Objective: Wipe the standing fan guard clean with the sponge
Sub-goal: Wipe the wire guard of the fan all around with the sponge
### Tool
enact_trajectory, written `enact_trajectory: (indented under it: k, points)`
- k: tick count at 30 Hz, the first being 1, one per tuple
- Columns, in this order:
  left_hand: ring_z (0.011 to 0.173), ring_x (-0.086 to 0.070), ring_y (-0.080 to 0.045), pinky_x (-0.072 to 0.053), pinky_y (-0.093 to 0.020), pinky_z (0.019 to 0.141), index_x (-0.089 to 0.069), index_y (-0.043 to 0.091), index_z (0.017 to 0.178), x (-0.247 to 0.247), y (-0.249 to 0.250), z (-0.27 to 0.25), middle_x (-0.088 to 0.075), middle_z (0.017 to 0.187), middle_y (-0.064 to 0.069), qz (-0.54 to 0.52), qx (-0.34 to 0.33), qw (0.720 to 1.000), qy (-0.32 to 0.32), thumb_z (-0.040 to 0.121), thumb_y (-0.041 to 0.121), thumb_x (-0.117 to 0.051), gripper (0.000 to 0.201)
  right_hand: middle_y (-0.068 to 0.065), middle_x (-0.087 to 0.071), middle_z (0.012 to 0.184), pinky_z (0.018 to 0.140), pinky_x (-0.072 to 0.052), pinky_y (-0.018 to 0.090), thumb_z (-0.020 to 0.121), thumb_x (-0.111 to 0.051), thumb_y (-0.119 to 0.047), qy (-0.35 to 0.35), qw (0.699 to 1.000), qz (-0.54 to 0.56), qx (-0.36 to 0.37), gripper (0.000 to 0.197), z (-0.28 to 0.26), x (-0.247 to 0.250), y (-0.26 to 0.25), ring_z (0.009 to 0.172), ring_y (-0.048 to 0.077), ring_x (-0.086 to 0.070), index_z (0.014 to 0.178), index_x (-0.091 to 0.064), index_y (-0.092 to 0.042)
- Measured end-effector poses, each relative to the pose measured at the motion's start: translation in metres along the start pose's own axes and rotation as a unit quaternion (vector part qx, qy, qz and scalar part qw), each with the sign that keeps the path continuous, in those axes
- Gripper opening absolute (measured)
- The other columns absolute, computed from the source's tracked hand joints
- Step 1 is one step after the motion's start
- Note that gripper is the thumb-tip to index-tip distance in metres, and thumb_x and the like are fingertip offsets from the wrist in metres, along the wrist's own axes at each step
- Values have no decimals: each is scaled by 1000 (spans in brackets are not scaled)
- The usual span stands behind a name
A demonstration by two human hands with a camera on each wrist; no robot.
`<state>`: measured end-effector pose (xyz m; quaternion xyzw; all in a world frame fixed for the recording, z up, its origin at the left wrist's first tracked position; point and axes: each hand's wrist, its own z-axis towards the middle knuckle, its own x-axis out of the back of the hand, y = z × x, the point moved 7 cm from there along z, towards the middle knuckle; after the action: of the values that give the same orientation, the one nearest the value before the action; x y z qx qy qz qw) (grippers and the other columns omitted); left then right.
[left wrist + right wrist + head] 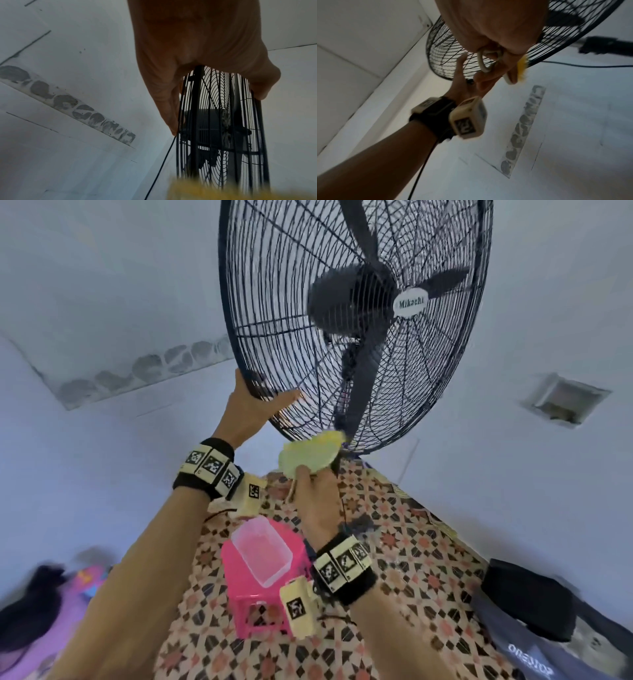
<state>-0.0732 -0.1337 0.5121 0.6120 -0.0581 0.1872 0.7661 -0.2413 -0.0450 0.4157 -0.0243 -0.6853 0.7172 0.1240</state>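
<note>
A large black wire fan guard (274, 313) fills the upper middle of the head view, with dark blades and a white hub badge (410, 302) behind it. My left hand (250, 409) grips the guard's lower left rim, thumb on the front wires, fingers behind; the left wrist view shows the hand (197, 60) clamped over the rim (221, 121). My right hand (317, 498) holds a yellow-green sponge (308, 455) pressed against the guard's bottom edge. In the right wrist view the hand (496, 44) pinches the sponge (522, 69), which has a white loop (482, 60).
A pink crate (253, 587) with a clear plastic tub (262, 549) on it stands on the patterned floor (411, 559) below my arms. A dark bag (527, 601) lies at the right. White walls surround the fan; a cable (590, 65) hangs behind it.
</note>
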Motion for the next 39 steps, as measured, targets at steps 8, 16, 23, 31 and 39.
enact_trajectory:
  k: [8, 16, 23, 31, 39]
  points:
    - [106, -71, -17, -57, -51, 96, -47, 21, 125, -4, -6, -11, -72, 114, -1, 5, 24, 999, 26, 62, 76, -86, 92, 5, -43, 56, 54, -30, 30, 103, -52, -17, 49, 991, -9, -123, 36, 19, 46, 58, 46, 19, -37, 69, -44, -7]
    - [95, -66, -14, -58, -49, 91, -46, 20, 121, -4, 2, -12, -62, 102, 8, 36, 9, 998, 45, 66, 72, -84, 85, 14, -74, 88, 67, -61, 52, 100, -53, -32, -142, 988, 68, 0, 13, -15, -10, -18, 75, 37, -74, 99, -61, -21]
    - [104, -63, -3, -54, -36, 95, -43, 24, 132, -8, 6, -17, -63, 115, 13, 12, -9, 999, 41, 74, 61, -85, 81, 16, -73, 92, 56, -58, 33, 101, -52, -22, 20, 989, 27, -146, 38, 14, 60, 66, 71, 33, -73, 127, -48, 6]
    - [99, -66, -4, -55, -32, 87, -45, 26, 126, -6, -6, -13, -66, 109, 11, -7, -9, 998, 60, 76, 63, -84, 73, 6, -69, 77, 40, -45, 23, 102, -49, -12, -118, 993, -1, -29, 12, 12, 34, -7, 57, 25, -72, 112, -53, -8]
    - [117, -67, -20, -59, -53, 94, -54, 32, 129, -11, -33, -17, -68, 125, 3, -141, 45, 986, 73, 68, 65, -89, 78, 11, -70, 100, 52, -52, 21, 103, -48, -15, -8, 983, -159, -91, 29, 39, 81, 37, 76, 21, -69, 126, -41, 0]
